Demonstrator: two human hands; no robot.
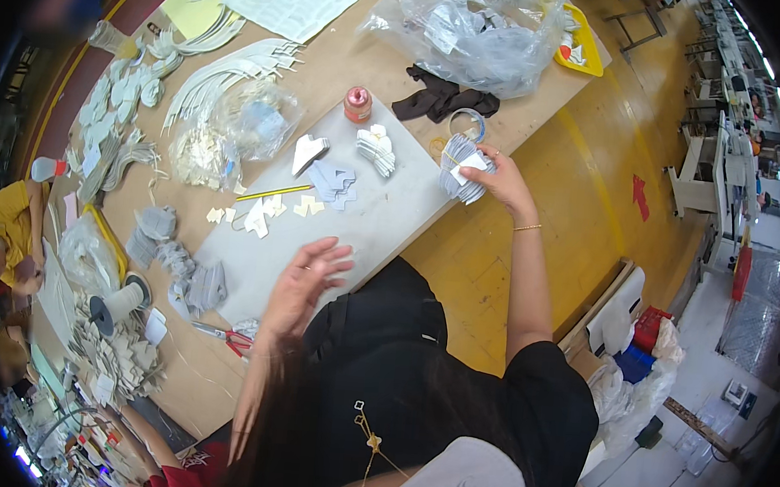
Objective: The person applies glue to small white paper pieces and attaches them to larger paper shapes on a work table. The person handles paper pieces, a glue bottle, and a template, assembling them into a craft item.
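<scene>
gripping a banded bundle of grey cut pieces (463, 167), the right hand (502, 181) has its fingers curled shut around it at the far edge of the grey board (364, 219) on the desk (511, 97). the left hand (307, 278) hovers spread open and empty over the board's near part. beyond its fingertips lie small cream pieces (264, 211), a yellow pencil (273, 192) and a grey stack (333, 184).
</scene>
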